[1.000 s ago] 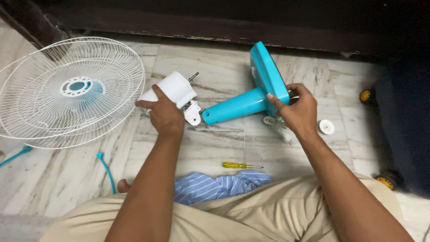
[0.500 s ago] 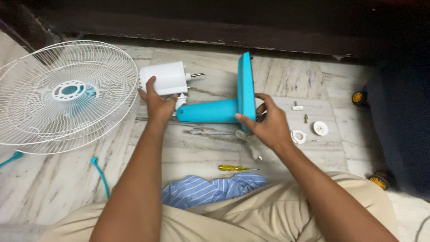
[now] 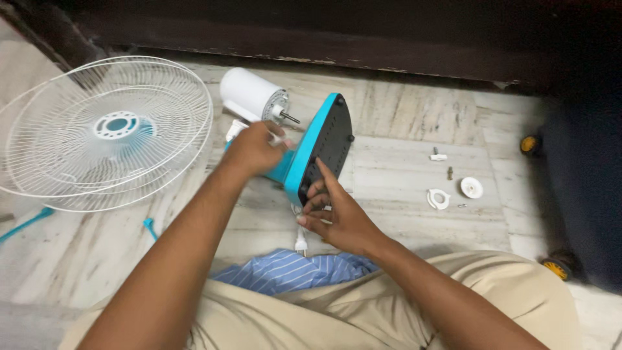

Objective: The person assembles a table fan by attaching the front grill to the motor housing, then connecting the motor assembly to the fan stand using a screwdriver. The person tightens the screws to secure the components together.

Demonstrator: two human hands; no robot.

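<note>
Blue fan base (image 3: pixel 322 144) tipped up on edge, dark underside facing me, blue rim on left side. Blue neck (image 3: pixel 280 170) sticks out behind it, mostly hidden by my left hand (image 3: pixel 254 148). White round motor (image 3: pixel 251 94) sits at far end of neck, on marble floor, thin metal shaft poking out toward base. My right hand (image 3: pixel 337 217) touches bottom edge of base, fingers on dark underside.

One fan grille (image 3: pixel 107 133), one motor (image 3: pixel 249 94) (white), two yellow wheels (image 3: pixel 556 267).
</note>
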